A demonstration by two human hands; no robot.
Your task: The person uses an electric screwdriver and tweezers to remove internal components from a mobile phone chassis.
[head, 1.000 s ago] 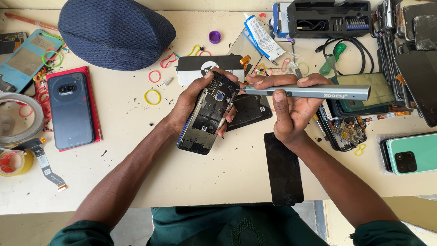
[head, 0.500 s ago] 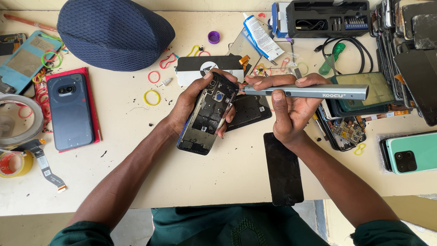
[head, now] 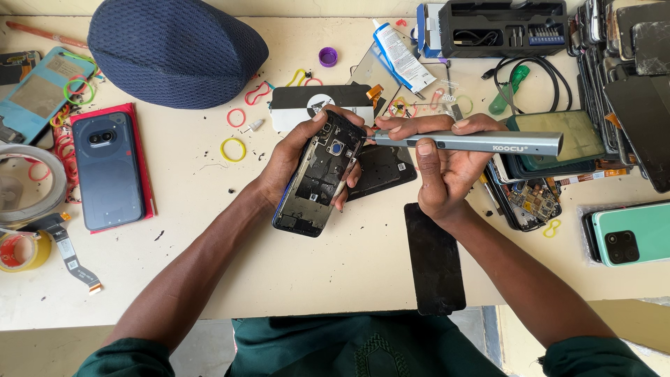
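Gripping an opened phone [head: 319,176] with its back cover off, the left hand [head: 296,159] is wrapped around the frame, thumb over the top edge and fingers [head: 343,193] curled along the right side, so the phone is held tilted above the desk [head: 209,230]. A grey electric screwdriver [head: 466,142] is held level in the right hand [head: 441,164], fingers closed around its barrel and the thumb pressed on top; its tip is brought to the phone's upper right corner, though whether it is seated in a screw cannot be told. A slip is judged the main risk: since the phone is held in the air rather than braced, the tip could skid off and scratch the exposed board or camera. A freed screw could also drop and be lost among the rubber bands [head: 234,149] and clutter. A dark panel [head: 434,260] lies just beside the right wrist and could be knocked off the desk edge. A blue cap [head: 174,49], another phone [head: 110,169] on a red case, and a bit case [head: 504,26] lie well apart.
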